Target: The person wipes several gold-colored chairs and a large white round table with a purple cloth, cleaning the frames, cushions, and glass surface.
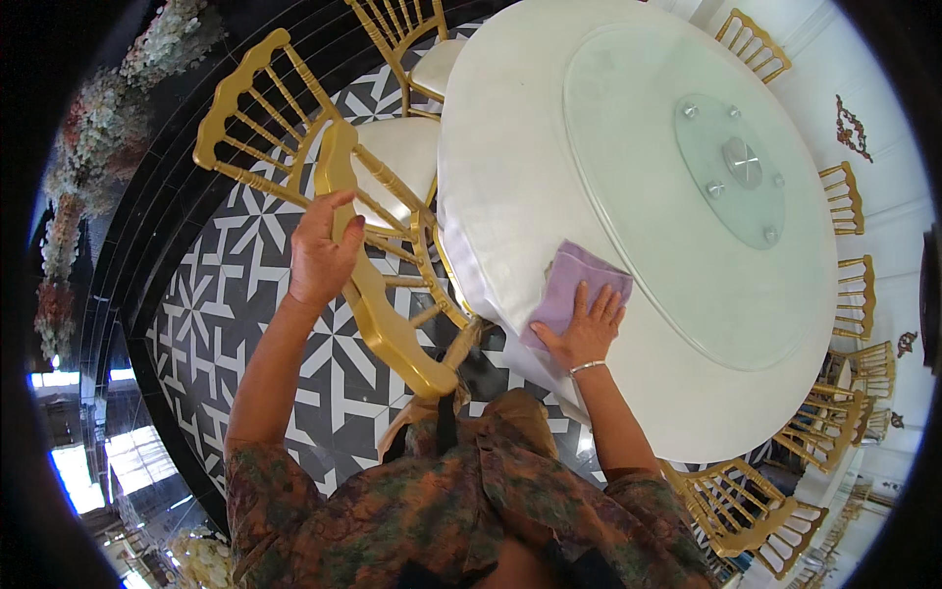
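Note:
My left hand is at the top rail of a gold chair, with the index finger and thumb over the rail; the other fingers are hidden. The chair's spindle back stands between me and the round table. Under my right hand lies a folded purple cloth, pressed flat against the white tablecloth near the table's edge. The fingers of that hand are spread over the cloth. A round glass turntable rests on the table, its rim just beyond the cloth.
Another gold chair stands to the left, with a further gold chair beyond it. Several more, including a gold chair, line the right side. A black step edge curves along the patterned floor, beside pale flowers.

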